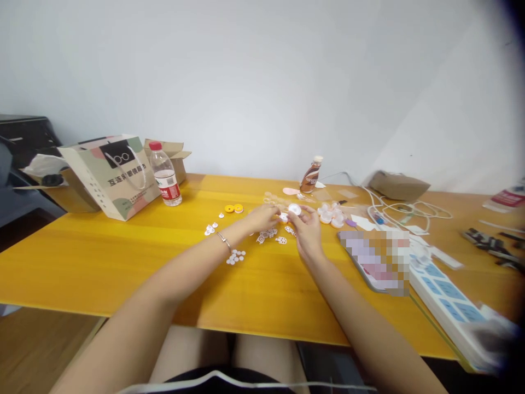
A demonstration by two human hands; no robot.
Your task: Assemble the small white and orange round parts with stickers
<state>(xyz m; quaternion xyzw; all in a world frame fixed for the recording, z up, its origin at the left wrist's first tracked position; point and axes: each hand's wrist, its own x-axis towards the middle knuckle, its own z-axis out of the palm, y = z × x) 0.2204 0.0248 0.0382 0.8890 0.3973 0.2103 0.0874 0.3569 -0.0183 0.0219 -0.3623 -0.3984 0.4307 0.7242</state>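
Note:
Both my hands meet over the middle of the yellow table (123,257). My left hand (262,217) has its fingers pinched on a small white part (284,217). My right hand (307,229) is closed too, its fingertips at a round white disc (294,208) right beside the left hand's fingers. Small white pieces (270,234) lie just under the hands, and another heap of white pieces (235,256) rests by my left wrist. Two yellow discs (233,208) lie to the left of the hands.
A paper bag (112,175) and a water bottle (164,174) stand at the back left. A brown drink bottle (311,175), a cardboard box (397,186) and white cables (404,210) are at the back right. A power strip (445,301) lies at the right.

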